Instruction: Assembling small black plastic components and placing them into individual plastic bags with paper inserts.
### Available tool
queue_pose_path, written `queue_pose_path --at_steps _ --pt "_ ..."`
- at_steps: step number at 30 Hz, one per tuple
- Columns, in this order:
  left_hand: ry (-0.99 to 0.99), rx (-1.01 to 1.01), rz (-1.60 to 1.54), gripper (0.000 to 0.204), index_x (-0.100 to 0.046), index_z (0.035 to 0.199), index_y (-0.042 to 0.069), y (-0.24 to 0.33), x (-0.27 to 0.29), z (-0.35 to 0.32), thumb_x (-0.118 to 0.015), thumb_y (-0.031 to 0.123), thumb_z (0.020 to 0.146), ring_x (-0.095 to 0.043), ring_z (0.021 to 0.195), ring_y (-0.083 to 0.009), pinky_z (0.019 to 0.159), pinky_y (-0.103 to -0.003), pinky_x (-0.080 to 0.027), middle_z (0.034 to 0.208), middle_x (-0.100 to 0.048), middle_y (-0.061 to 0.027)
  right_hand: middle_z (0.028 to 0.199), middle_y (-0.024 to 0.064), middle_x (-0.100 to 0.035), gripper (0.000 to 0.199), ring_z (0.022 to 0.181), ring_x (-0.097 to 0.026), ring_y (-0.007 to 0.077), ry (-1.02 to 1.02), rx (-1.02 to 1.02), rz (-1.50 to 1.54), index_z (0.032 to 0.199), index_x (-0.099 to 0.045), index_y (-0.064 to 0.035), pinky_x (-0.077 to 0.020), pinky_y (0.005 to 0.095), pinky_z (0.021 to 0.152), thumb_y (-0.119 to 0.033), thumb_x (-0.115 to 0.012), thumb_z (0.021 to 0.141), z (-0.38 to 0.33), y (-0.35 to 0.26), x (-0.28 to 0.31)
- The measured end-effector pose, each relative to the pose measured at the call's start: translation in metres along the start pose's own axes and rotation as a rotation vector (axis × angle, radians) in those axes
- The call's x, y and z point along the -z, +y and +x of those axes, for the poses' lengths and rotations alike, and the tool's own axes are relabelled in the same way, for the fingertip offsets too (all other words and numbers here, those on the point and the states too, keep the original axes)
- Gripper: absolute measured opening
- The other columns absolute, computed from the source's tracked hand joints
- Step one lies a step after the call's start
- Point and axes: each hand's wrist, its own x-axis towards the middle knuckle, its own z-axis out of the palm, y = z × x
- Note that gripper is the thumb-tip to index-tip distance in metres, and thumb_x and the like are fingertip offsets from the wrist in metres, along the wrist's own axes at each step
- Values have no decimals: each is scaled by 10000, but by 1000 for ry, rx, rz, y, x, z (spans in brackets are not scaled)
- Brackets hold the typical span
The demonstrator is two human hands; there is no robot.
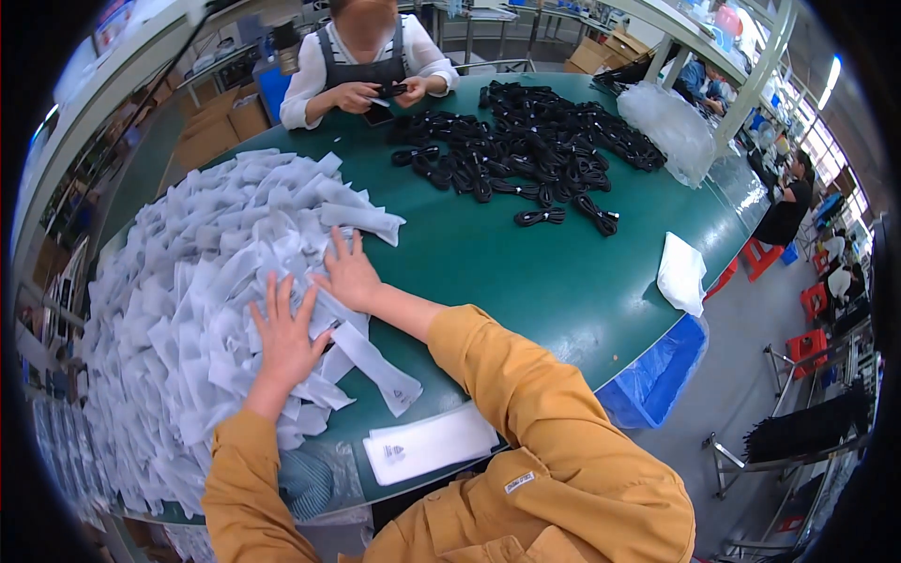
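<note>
A big heap of frosted white plastic sleeves (188,310) covers the left side of the green table (526,319). My left hand (284,342) lies on the heap's right part with its fingers spread. Just beyond it, my right hand (349,274) also rests on the sleeves, fingers apart, reaching in from the right. Neither hand grips anything that I can see. One sleeve (375,366) sticks out of the heap below my right hand, toward the table's near edge. A flat stack of white sleeves (432,445) lies at that edge, in front of my body.
A pile of coiled black cables (526,141) lies at the far side. Across the table a co-worker (366,66) holds a small black item. Clear plastic bags (668,131) and a white packet (681,272) lie at right, above a blue lined bin (657,375).
</note>
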Motion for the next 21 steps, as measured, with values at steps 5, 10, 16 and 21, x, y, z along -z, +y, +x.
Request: queue_pose_path --at_steps 5,10,16,21 --pt "10 55 16 747 -483 1381 163 -8 -5 -8 -796 329 723 -139 1469 -412 1049 -737 -175 1509 -284 -164 1303 220 -556 551 1201 -524 399 -271 179 452 1206 -663 -109 -420 482 1026 -548 -582 883 14 56 93" --pt "-12 54 30 709 -496 1360 161 -1 0 -3 -787 313 731 -146 1462 -439 1065 -712 -173 1513 -281 -184 1082 154 -661 493 1070 -594 339 397 -32 -147 1082 -730 -153 -495 441 907 -477 -782 715 25 239 184" --pt "-15 24 48 689 -492 1358 152 0 -1 0 -764 282 738 -157 1449 -481 1082 -679 -173 1524 -268 -209 1443 165 -463 767 1317 -431 394 185 -622 -525 1355 -574 -340 -302 620 1074 -777 -606 725 15 399 204" --pt "-7 18 50 699 -487 1360 160 0 -3 -3 -767 283 732 -151 1449 -489 1087 -676 -162 1526 -265 -216 1496 151 -416 810 1356 -401 398 -173 -845 -283 1379 -544 -367 -321 599 1087 -802 -605 698 24 418 195"
